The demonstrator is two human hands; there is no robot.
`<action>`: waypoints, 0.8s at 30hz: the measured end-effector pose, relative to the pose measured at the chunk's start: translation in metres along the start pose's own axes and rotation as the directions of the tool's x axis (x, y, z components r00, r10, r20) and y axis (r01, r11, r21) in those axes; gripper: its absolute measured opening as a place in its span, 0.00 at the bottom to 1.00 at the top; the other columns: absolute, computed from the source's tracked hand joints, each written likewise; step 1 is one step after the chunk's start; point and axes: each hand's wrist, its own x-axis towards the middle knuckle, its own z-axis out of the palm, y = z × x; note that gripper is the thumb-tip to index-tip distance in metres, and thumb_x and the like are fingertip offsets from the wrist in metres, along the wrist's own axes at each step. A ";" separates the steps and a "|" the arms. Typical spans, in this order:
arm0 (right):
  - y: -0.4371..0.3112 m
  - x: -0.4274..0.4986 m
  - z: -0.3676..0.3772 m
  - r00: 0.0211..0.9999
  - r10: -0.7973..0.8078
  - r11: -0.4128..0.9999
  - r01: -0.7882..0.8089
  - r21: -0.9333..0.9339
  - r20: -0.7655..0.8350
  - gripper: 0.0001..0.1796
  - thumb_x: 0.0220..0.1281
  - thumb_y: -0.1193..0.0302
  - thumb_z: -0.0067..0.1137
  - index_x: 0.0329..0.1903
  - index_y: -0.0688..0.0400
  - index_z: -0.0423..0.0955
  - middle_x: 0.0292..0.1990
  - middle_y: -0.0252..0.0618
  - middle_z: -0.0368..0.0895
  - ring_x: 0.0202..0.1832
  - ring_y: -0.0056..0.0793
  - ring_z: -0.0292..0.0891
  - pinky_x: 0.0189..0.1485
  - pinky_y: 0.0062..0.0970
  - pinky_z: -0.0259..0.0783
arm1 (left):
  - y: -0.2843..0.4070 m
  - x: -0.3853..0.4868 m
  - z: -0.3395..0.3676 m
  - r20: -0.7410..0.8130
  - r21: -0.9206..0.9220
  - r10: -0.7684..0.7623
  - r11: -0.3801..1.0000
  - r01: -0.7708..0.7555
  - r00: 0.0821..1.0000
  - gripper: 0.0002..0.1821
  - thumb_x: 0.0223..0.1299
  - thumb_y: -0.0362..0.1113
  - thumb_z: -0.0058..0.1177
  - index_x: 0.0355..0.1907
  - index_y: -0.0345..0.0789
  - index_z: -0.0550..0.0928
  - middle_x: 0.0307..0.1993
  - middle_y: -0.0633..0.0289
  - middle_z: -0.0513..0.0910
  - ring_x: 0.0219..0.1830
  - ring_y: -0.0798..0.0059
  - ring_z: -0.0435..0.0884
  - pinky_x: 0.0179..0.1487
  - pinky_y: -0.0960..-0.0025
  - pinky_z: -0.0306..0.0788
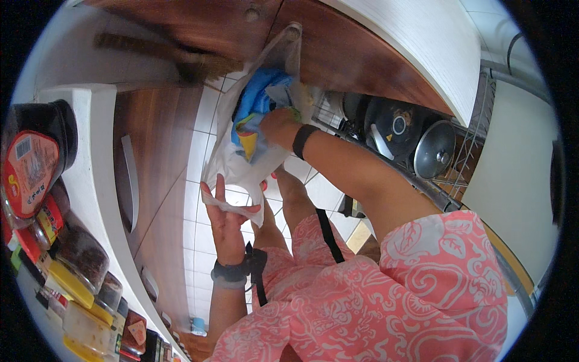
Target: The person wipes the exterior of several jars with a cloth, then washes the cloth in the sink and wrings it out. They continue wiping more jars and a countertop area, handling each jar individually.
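Observation:
A white plastic bag point(235, 167) hangs from a round knob point(294, 30) on a brown cabinet door. My left hand point(228, 217) holds the lower handle loop of the bag, which stretches across its spread fingers. My right hand point(280, 126) reaches into the bag's mouth among crumpled blue plastic point(258, 97) and a yellow, red and blue packet point(247, 140). The right fingertips are hidden in the bag, so their grip cannot be made out.
At the right, a wire rack point(472, 140) holds dark pans point(384, 122) and a glass lid point(435, 149). Jars and containers point(81, 253) crowd a white counter point(106, 149) at the left, above brown cabinets point(154, 122). A straw brush or broom point(208, 65) is at the upper left.

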 end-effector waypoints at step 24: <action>-0.059 -0.050 -0.030 0.987 -0.081 0.997 0.082 0.003 -0.142 0.06 0.50 0.73 0.60 0.30 0.56 0.85 0.34 0.43 0.86 0.37 0.39 0.84 0.32 0.36 0.78 | -0.006 0.014 -0.009 0.000 0.151 0.075 0.986 -0.074 0.997 0.39 0.71 0.32 0.37 0.76 0.43 0.35 0.76 0.54 0.42 0.60 0.56 0.76 0.62 0.57 0.71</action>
